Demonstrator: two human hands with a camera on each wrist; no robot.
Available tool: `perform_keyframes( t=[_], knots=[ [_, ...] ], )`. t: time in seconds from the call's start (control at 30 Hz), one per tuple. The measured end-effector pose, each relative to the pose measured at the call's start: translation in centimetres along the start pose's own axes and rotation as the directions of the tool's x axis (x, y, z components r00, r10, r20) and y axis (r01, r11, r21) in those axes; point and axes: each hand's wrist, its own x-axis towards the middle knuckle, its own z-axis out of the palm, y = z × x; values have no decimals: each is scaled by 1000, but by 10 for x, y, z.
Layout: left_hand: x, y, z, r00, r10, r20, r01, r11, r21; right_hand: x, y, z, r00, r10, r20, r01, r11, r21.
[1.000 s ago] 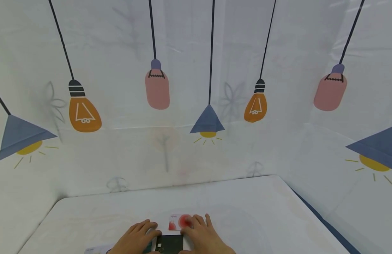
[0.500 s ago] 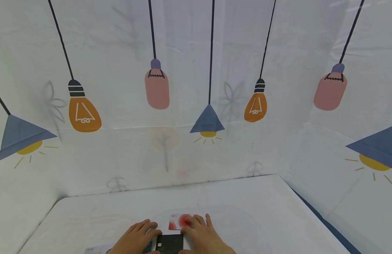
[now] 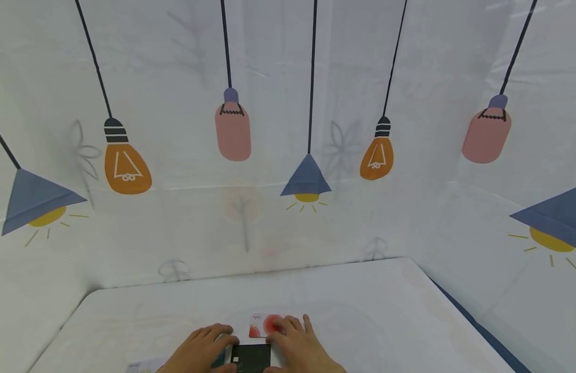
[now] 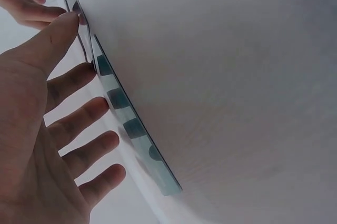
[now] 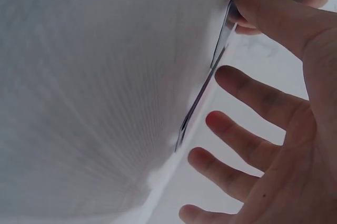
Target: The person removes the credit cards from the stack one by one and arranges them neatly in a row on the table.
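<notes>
A black card [image 3: 251, 357] with a small pale square on it lies near the bottom edge of the head view, between both hands. My left hand [image 3: 201, 349] holds its left corners, thumb on the near side and index finger on the far side. The right hand [image 3: 303, 347] holds the right corners the same way. Just beyond lies a white card with red circles [image 3: 255, 330], partly covered by the right fingers. A teal card [image 4: 126, 105] sits under the left fingers, showing dark squares in the left wrist view. The other fingers of both hands are spread.
A pale card [image 3: 145, 366] lies left of the left hand, partly cut off by the frame. The white tabletop [image 3: 385, 316] reaches back to a white curtain [image 3: 269, 228] printed with hanging lamps. A dark blue strip [image 3: 474, 324] runs along the right edge.
The head view has shifted a little. Both hands stay around the black card with almost no movement, and the other cards lie as before.
</notes>
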Motion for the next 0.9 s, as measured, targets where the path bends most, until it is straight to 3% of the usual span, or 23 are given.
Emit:
perform_keyframes(
  t=[0.23, 0.53, 0.9],
  knots=[
    [12, 2, -9, 992, -80, 96, 84, 996, -33, -3, 4, -1, 999, 49, -4, -48, 994, 94],
    [23, -4, -10, 996, -66, 58, 69, 996, -52, -4, 10, -10, 994, 100, -36, -96, 989, 111],
    [43, 1, -18, 979, -149, 143, 161, 984, -80, -8, 17, -21, 987, 148, -65, -136, 977, 165]
  ],
)
